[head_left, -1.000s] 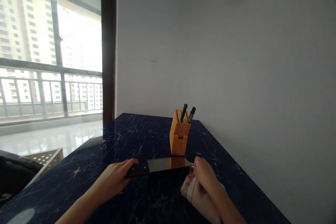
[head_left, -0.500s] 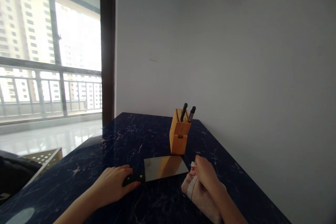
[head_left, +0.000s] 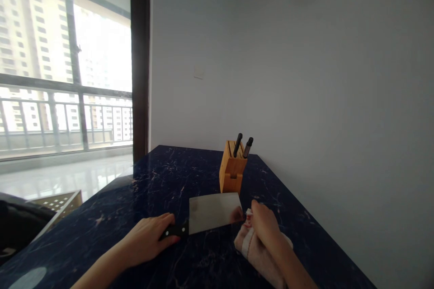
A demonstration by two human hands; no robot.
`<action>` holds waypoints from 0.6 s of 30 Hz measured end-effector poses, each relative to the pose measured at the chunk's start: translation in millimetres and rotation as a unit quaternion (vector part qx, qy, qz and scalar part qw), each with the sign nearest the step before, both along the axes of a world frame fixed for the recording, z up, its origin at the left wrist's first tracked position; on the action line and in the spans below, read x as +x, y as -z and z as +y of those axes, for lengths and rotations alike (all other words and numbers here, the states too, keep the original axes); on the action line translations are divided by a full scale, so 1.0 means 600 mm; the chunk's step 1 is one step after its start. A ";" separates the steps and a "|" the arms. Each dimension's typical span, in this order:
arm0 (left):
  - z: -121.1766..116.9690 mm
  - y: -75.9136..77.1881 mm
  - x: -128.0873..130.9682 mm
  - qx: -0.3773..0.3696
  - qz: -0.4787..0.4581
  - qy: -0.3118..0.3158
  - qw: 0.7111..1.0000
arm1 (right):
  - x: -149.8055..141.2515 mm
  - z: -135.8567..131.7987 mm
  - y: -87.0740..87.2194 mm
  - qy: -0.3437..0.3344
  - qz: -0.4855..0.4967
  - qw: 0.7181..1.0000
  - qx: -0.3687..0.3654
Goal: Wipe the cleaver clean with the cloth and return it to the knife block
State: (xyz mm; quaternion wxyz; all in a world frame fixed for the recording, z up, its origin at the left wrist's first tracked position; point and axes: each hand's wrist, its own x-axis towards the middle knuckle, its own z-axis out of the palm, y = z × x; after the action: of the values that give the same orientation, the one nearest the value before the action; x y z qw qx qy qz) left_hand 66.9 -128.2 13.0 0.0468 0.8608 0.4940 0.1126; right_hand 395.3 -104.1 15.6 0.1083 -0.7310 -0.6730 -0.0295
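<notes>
My left hand is closed around the black riveted handle of a cleaver. The broad, shiny blade points right, with its end close to my right hand. That hand is closed on a pale pinkish cloth with a white band and red marks, which hangs down beneath it. Just behind the blade stands a wooden knife block. Two dark handles stick up from its slots, a black knife handle and another handle beside it. The blade hides the foot of the block.
The dark blue marbled table runs back to a grey wall. A perforated chair with something black on it stands at the left. Beyond it are a glass door and a balcony railing.
The cleaver blade has tilted up more toward me, and its upper edge now covers the bottom of the knife block. My right hand and the cloth have hardly moved.
</notes>
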 end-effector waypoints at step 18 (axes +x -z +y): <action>-0.005 0.016 0.012 0.026 0.026 -0.017 0.999 | -0.062 -0.032 -0.030 -0.049 0.152 0.980 0.118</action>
State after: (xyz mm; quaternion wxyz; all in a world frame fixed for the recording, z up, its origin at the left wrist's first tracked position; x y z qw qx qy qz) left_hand 74.4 -131.5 3.4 0.0100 0.8557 0.5069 0.1040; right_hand 358.1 -123.1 33.8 0.2961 -0.6754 -0.6754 0.0078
